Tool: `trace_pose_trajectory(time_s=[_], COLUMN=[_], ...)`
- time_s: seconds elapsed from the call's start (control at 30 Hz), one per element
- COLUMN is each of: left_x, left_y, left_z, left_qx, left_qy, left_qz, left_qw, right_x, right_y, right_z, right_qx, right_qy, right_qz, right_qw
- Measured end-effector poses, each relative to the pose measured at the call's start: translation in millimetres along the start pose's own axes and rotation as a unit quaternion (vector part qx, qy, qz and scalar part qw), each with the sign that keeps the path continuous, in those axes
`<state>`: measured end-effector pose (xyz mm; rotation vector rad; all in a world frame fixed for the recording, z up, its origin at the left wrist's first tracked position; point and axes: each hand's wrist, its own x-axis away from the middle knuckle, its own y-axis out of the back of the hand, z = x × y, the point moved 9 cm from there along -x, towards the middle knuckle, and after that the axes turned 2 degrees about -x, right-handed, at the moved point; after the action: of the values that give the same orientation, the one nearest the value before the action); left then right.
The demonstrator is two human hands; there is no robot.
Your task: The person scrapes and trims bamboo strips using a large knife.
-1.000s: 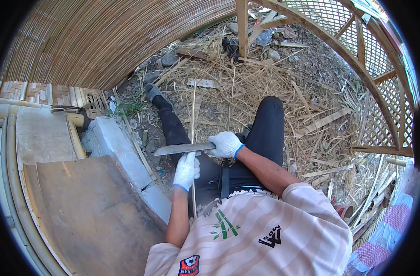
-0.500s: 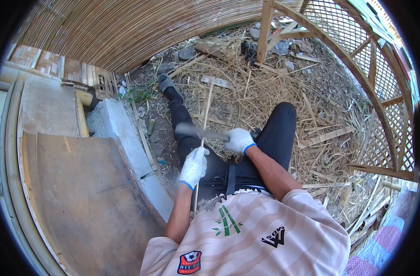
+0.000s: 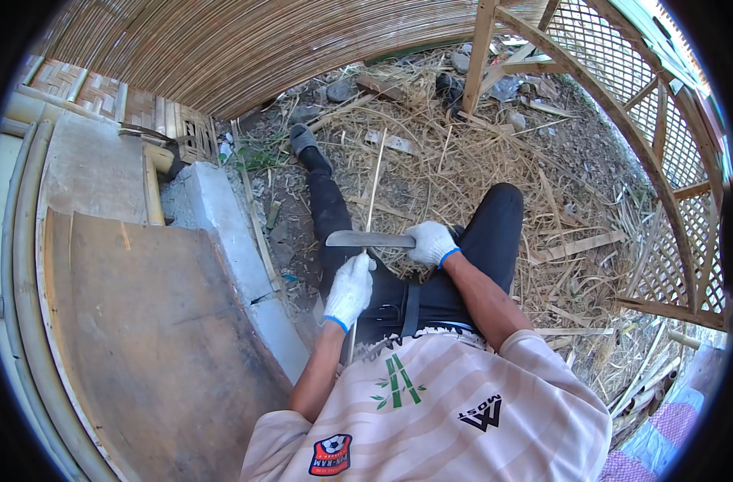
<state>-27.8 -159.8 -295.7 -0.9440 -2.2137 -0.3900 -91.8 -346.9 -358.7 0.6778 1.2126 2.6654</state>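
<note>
My left hand [image 3: 350, 289], in a white knit glove with a blue cuff, is closed around a thin bamboo strip [image 3: 375, 181]. The strip runs from my lap up and away over the straw between my legs. In my right hand [image 3: 431, 243], gloved the same way, is a broad-bladed knife [image 3: 369, 239]. Its blade points left and lies across the strip, just beyond my left fingers. The knife's handle is mostly hidden in my right glove.
Straw and shavings [image 3: 471, 165] cover the ground around my legs. At left stand a brown curved board [image 3: 141, 297] and a concrete block ledge [image 3: 226, 225]. A slatted bamboo screen [image 3: 246, 48] closes the far side. An arched lattice frame [image 3: 663, 161] stands at right.
The knife blade, blurred and tilted before, now lies nearly level and sharp across the strip. My view has shifted slightly, so both hands appear a little to the right.
</note>
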Motion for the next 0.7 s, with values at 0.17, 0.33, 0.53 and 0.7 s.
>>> trace_pose_trajectory(time_s=[0.17,0.33,0.53,0.7], left_x=[0.0,30.0,5.7,-11.7], left_y=[9.2,0.1,-1.3,-5.7], left_z=[-1.5,-7.8,-2.9,7.5], left_qx=[0.038,-0.061,0.046,-0.089], left_qy=[0.005,-0.013,0.000,-0.059], left_qz=[0.001,0.025,0.026,-0.012], left_qw=[0.999,0.998,0.999,0.994], right_x=[-15.0,-27.8,8.8,2.7], right_y=[-0.2,45.5,29.7,-5.8], right_z=[-26.3,-102.1,-18.2,15.5], right_qx=[0.010,-0.126,-0.094,-0.001], right_qy=[-0.073,-0.178,-0.017,0.043], right_qz=[-0.016,-0.173,-0.095,-0.022], right_qw=[0.997,0.961,0.991,0.999])
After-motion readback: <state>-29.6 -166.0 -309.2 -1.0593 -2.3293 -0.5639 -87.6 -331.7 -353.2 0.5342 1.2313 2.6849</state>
